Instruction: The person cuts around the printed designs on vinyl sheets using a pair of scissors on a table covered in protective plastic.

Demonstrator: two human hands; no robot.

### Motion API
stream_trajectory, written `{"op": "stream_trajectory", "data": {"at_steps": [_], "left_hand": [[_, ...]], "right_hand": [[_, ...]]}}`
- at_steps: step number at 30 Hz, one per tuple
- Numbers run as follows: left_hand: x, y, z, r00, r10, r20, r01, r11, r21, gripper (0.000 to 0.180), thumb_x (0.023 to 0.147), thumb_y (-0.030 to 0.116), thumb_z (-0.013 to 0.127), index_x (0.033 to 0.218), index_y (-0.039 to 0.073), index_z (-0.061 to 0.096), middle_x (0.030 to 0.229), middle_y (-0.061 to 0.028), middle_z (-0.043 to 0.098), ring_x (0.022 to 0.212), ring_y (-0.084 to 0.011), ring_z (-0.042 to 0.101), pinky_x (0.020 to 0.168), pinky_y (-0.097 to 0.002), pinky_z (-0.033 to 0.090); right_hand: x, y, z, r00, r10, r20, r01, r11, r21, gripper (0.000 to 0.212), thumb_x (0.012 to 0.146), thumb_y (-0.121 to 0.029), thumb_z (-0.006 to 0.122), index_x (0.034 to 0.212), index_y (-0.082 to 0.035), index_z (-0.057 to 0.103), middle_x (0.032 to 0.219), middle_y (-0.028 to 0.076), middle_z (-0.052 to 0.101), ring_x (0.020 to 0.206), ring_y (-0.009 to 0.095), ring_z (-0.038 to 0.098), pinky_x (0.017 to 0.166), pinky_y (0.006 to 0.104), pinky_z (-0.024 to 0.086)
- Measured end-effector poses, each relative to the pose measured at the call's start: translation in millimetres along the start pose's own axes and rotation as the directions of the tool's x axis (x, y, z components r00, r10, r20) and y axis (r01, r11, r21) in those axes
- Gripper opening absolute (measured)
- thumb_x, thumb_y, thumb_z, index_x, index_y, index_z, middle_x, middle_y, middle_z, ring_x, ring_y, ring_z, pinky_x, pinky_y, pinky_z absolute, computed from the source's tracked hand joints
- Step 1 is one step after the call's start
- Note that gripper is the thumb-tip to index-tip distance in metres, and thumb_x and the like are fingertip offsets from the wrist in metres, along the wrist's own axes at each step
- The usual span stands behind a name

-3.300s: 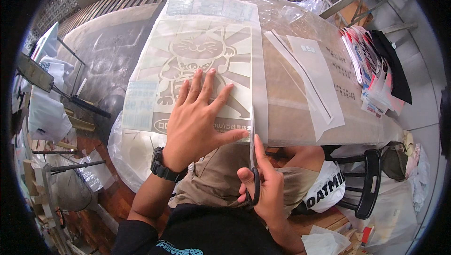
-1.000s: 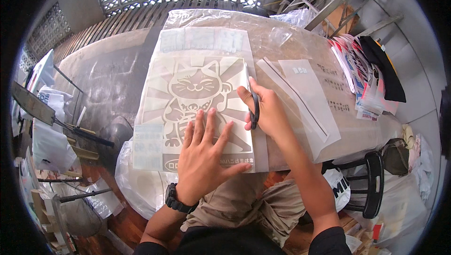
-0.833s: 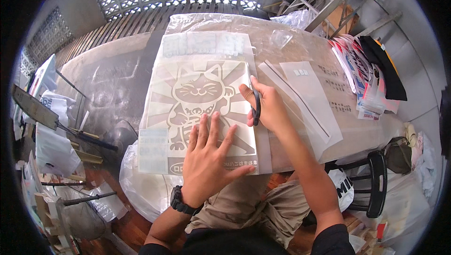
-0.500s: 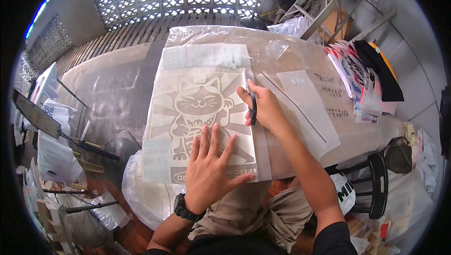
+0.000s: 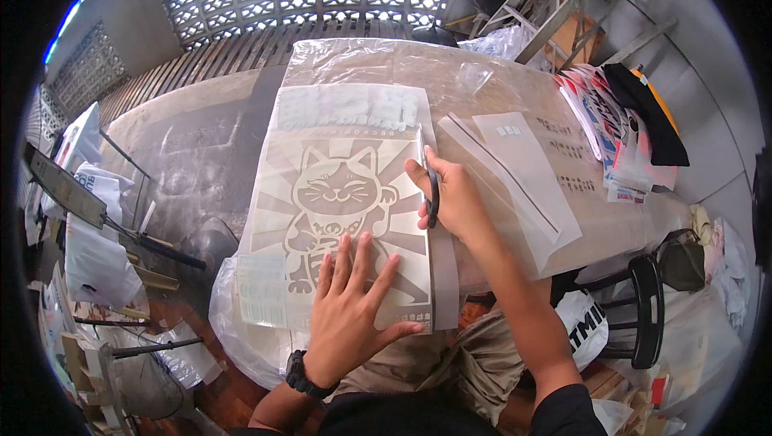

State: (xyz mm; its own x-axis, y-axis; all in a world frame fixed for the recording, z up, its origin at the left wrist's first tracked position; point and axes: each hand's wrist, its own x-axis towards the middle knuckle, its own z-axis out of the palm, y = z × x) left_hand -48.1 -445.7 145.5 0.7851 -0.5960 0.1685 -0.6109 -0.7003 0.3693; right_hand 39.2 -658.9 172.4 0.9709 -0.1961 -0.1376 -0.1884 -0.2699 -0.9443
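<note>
A translucent film sheet [image 5: 277, 171] printed with a pale waving-cat design lies on the plastic-covered table. My left hand [image 5: 354, 303] rests flat on its lower part, fingers spread, a dark watch on that wrist. At the sheet's right side, my right hand [image 5: 450, 195] grips black-handled scissors [image 5: 434, 195], with fingers wrapped round the loops. Their blades point away from me along the sheet's right edge and are hard to make out. Another translucent strip of film shows beneath that edge.
More film pieces [image 5: 523, 171], one with a dark line, lie to the right on the table [image 5: 362, 62]. Folded clothing and printed packages [image 5: 619, 131] are stacked at the far right. A black chair [image 5: 646, 315] stands near right, and a ladder [image 5: 555, 26] leans behind.
The cat-printed sheet has shifted toward me and slightly left, along with my left hand. My right hand and the scissors have come a little nearer too.
</note>
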Motion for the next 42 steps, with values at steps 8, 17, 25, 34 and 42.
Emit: {"op": "stream_trajectory", "data": {"at_steps": [8,17,25,34,42], "left_hand": [[-5.7,0.8,1.2,1.0,0.003,-0.019,-0.003,1.0,0.0,0.091,0.076,0.075,0.066,0.145,0.017,0.054,0.162,-0.0226,0.027,0.151,-0.0447,0.019,0.12,-0.0556,0.018],[-5.2,1.1,1.6,0.999,0.005,-0.044,-0.006,1.0,-0.006,0.09,0.076,0.074,0.066,0.143,0.015,0.056,0.159,-0.0249,0.032,0.148,-0.0478,0.025,0.118,-0.0575,0.02],[-4.4,1.1,2.0,1.0,-0.007,-0.006,0.007,0.999,-0.032,0.091,0.076,0.072,0.069,0.146,0.017,0.052,0.162,-0.0248,0.025,0.15,-0.0472,0.019,0.12,-0.056,0.016],[-4.8,1.2,1.6,1.0,-0.004,-0.015,0.004,1.0,-0.028,0.089,0.077,0.071,0.069,0.146,0.018,0.052,0.161,-0.0249,0.026,0.15,-0.0477,0.02,0.12,-0.0563,0.017],[-5.5,0.3,2.9,1.0,-0.01,-0.009,0.01,0.999,-0.031,0.09,0.076,0.071,0.069,0.146,0.018,0.052,0.162,-0.0243,0.026,0.15,-0.0473,0.019,0.12,-0.0564,0.016]], "right_hand": [[12.5,3.5,1.4,0.999,-0.024,-0.034,0.023,0.999,-0.024,0.086,0.094,-0.049,0.068,0.146,0.013,0.038,0.058,0.001,0.05,0.045,0.011,0.057,0.04,0.0273,0.047],[36.9,4.7,4.3,0.995,-0.077,-0.064,0.078,0.997,0.002,0.087,0.093,-0.049,0.07,0.143,0.016,0.04,0.058,0.0,0.05,0.043,0.011,0.057,0.038,0.0279,0.047],[48.5,6.5,3.9,0.993,-0.084,-0.088,0.086,0.996,0.02,0.086,0.092,-0.05,0.07,0.144,0.014,0.041,0.057,0.002,0.054,0.043,0.012,0.06,0.035,0.0273,0.044],[56.0,2.7,2.6,0.996,-0.036,-0.079,0.031,0.997,-0.067,0.091,0.093,-0.057,0.065,0.147,0.01,0.038,0.057,0.005,0.061,0.045,0.014,0.065,0.033,0.0236,0.038],[59.0,-5.7,5.7,0.996,-0.009,-0.094,0.004,0.998,-0.055,0.093,0.092,-0.06,0.065,0.148,0.009,0.038,0.057,0.005,0.061,0.045,0.014,0.065,0.033,0.023,0.038]]}}
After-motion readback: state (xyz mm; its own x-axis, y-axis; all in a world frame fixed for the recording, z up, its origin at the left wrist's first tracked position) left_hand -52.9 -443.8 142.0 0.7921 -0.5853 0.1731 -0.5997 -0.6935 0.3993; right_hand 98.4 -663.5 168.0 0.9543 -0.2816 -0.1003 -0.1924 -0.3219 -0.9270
